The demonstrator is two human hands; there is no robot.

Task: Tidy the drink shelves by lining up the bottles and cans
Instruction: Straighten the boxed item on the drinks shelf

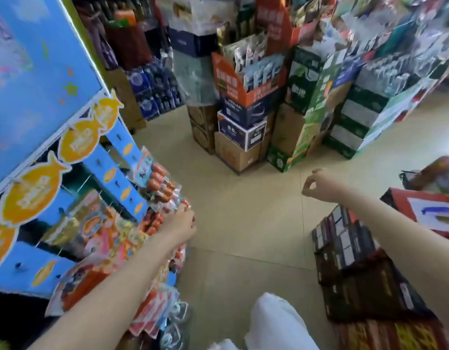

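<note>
- Bottles [152, 94], dark blue and shrink-wrapped in packs, stand on the floor at the back left, well apart from both hands; too blurred to count, and no cans can be made out.
- Blue rack [112, 170] at the left carries hanging sausage packs [159, 184]; I count about three rows of hooks.
- Left hand [180, 223] reaches to the rack, fingers on the packs; whether it grips one I cannot tell.
- Stacked boxes [241, 137] fill the middle.
- Right hand [316, 183] hangs over bare floor, thumb and forefinger curled into a ring, holding nothing.
- Judgement: the drinks are untouched, so finish here, then walk to them and square each front row, labels forward.
</note>
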